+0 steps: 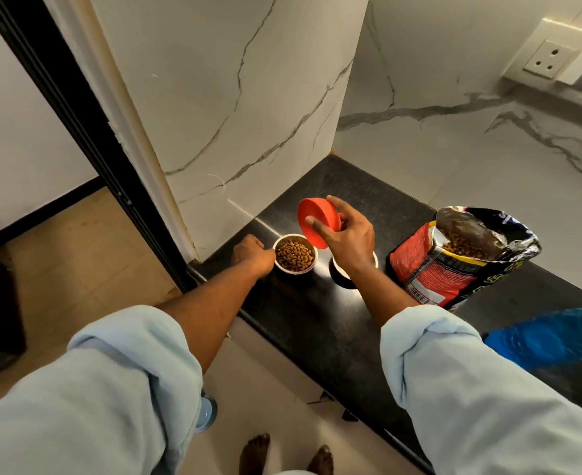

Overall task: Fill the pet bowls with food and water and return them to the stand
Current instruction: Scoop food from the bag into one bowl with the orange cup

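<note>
Left hand [251, 254] gripping kibble-filled steel bowl [295, 257] | right hand [349, 238] holding red cup [305, 209] (tipped) | bowl lying at cup's 7 o'clock.

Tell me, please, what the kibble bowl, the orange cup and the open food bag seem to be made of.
The small round silvery bowl of kibble looks like polished stainless steel: bright rim, reflective wall. The round orange cup seems moulded plastic, matte and evenly coloured. The open red-and-black food bag looks like printed plastic film with foil lining, crinkled, silvery inside.
</note>
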A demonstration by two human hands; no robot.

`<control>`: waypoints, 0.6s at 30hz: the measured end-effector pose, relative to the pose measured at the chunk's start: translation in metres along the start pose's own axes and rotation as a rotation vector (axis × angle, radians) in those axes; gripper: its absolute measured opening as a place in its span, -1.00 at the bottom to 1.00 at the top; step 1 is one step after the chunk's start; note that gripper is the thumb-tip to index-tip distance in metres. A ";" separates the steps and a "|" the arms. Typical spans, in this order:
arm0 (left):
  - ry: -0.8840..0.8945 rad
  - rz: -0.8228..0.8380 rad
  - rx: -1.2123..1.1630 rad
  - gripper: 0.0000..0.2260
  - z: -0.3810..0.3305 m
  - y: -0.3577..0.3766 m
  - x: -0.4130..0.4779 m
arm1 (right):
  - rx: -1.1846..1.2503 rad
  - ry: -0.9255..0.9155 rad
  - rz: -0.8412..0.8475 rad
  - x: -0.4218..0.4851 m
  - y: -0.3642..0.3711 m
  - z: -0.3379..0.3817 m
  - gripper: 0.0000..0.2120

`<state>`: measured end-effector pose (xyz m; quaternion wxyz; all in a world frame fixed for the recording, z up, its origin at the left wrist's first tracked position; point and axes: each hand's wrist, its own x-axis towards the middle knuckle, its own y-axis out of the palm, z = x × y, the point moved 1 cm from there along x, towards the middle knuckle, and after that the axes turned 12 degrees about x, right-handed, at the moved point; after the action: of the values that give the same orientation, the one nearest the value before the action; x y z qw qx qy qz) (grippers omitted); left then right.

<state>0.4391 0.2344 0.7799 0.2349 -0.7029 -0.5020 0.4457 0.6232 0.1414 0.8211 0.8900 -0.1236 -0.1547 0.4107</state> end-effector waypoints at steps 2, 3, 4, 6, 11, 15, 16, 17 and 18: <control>0.035 -0.003 -0.003 -0.80 -0.011 0.000 -0.003 | 0.088 0.068 -0.095 0.006 -0.012 0.012 -0.33; 0.057 -0.007 -0.001 -0.82 -0.017 -0.001 -0.005 | 0.095 0.076 -0.134 0.009 -0.017 0.019 -0.34; 0.089 -0.011 0.001 -0.82 -0.026 -0.001 -0.007 | 0.089 0.059 -0.166 0.012 -0.026 0.026 -0.34; 0.151 -0.007 0.002 -0.81 -0.045 0.000 -0.010 | 0.052 -0.034 -0.184 0.017 -0.042 0.040 -0.36; 0.384 0.056 -0.037 -0.86 -0.105 0.016 -0.029 | -0.097 -0.223 -0.270 0.029 -0.098 0.067 -0.50; 0.537 0.188 -0.048 -0.89 -0.148 0.047 -0.058 | -0.075 -0.178 -0.432 0.036 -0.165 0.067 -0.52; 0.556 0.243 -0.048 -0.87 -0.154 0.053 -0.063 | -0.094 -0.145 -0.455 0.037 -0.178 0.065 -0.51; 0.585 0.308 -0.049 -0.87 -0.161 0.062 -0.071 | -0.140 -0.099 -0.469 0.036 -0.196 0.060 -0.49; 0.612 0.359 -0.050 -0.88 -0.166 0.069 -0.076 | -0.198 -0.046 -0.467 0.035 -0.210 0.055 -0.47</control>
<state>0.6091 0.1580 0.8378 0.2750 -0.8865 -0.2877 0.2362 0.7697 0.0405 0.9511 0.9406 -0.1617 -0.2385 0.1797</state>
